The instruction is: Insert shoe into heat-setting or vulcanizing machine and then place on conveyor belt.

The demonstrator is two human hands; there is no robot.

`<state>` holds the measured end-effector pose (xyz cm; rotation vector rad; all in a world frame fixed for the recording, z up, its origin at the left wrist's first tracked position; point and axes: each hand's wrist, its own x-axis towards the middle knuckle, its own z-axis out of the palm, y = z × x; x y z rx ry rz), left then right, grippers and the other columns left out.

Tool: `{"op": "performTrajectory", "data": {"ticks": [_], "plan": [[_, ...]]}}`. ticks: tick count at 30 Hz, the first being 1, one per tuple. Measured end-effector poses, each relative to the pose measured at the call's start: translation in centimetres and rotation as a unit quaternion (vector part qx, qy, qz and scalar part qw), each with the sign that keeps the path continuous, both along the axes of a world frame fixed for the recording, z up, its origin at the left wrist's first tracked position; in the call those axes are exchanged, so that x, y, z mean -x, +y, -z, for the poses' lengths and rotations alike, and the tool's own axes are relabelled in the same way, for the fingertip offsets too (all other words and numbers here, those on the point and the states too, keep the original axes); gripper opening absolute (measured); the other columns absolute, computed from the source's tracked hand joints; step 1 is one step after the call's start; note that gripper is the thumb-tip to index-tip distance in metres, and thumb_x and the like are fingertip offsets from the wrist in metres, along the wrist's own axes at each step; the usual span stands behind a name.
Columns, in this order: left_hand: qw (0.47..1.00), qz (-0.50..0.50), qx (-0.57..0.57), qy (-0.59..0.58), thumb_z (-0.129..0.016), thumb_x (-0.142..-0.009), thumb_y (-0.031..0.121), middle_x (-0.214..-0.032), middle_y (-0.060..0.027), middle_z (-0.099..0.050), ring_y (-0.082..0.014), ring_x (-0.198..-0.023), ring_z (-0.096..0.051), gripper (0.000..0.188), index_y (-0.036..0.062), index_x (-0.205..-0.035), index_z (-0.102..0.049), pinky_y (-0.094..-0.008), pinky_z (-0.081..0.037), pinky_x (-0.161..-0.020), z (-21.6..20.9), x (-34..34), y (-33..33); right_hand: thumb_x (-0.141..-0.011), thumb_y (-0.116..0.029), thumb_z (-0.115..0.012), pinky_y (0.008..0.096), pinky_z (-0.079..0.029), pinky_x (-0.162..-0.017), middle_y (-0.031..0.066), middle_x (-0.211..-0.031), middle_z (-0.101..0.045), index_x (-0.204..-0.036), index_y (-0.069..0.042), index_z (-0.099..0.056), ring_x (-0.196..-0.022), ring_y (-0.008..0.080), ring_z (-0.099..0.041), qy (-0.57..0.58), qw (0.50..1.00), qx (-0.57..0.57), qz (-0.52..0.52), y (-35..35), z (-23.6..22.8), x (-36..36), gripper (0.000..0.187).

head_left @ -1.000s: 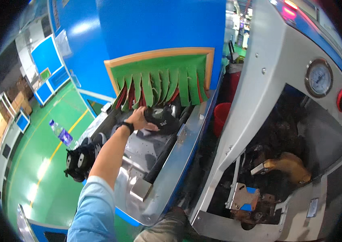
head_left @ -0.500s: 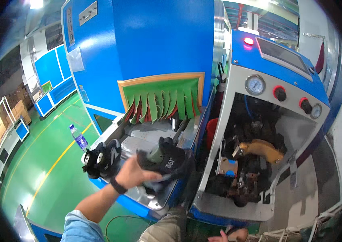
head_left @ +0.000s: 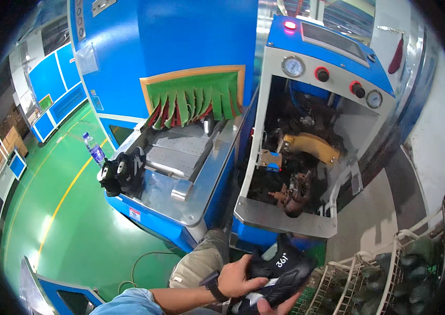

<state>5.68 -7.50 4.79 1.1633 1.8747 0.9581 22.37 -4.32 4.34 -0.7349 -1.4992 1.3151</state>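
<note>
A black shoe upper (head_left: 284, 266) with white printing on it is low in the picture, in front of the machine on the right. My left hand (head_left: 239, 281), a dark band on its wrist, comes from the left and grips the shoe upper's near side, thumb on top. At the lower edge my right hand (head_left: 283, 306) holds the same shoe upper from below; most of this hand is hidden or cut off. More black shoes (head_left: 122, 170) stand together on the left corner of the conveyor bench (head_left: 162, 197).
A blue machine with a green strip curtain (head_left: 196, 100) stands behind the bench. To its right, an open-fronted machine holds a curved tan pad (head_left: 312, 147) and a dark metal fixture (head_left: 293, 197). Wire racks (head_left: 356, 281) with dark shoe-shaped pieces fill the lower right. A bottle (head_left: 94, 149) stands beside the shoes.
My left hand has carried the shoe upper from over the bench down and right, toward me. My right hand has come up to hold it too. The view has turned rightward.
</note>
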Motion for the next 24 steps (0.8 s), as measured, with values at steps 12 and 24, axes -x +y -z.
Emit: {"op": "performTrajectory", "data": {"ticks": [12,24], "plan": [[0.912,0.083,-0.237,-0.326,-0.045,-0.1,0.036,-0.091,-0.02,-0.065,-0.0291,-0.081,-0.064,0.048,-0.0072,-0.085,-0.06,-0.0386,-0.051,-0.071,-2.6,0.1,0.6,-0.089,-0.032,-0.056,0.0426,-0.048,-0.102,0.0164,-0.133,-0.057,-0.142,0.0,-0.045,-0.115,0.032,-0.059,0.332,0.805,0.491,0.015,6.3,-1.9,-3.7,0.063],[0.935,0.114,0.218,-0.255,-0.054,-0.094,0.036,-0.083,-0.0107,-0.069,-0.0214,-0.076,-0.066,0.04,-0.0004,-0.092,-0.068,-0.0339,-0.05,-0.072,15.5,2.9,1.7,-0.077,0.008,-0.063,0.0262,-0.043,-0.099,0.0118,-0.138,-0.052,-0.152,0.005,-0.031,-0.114,0.0146,-0.055,-0.196,0.978,-0.043,-0.047,20.9,-21.2,6.4,0.081]]}}
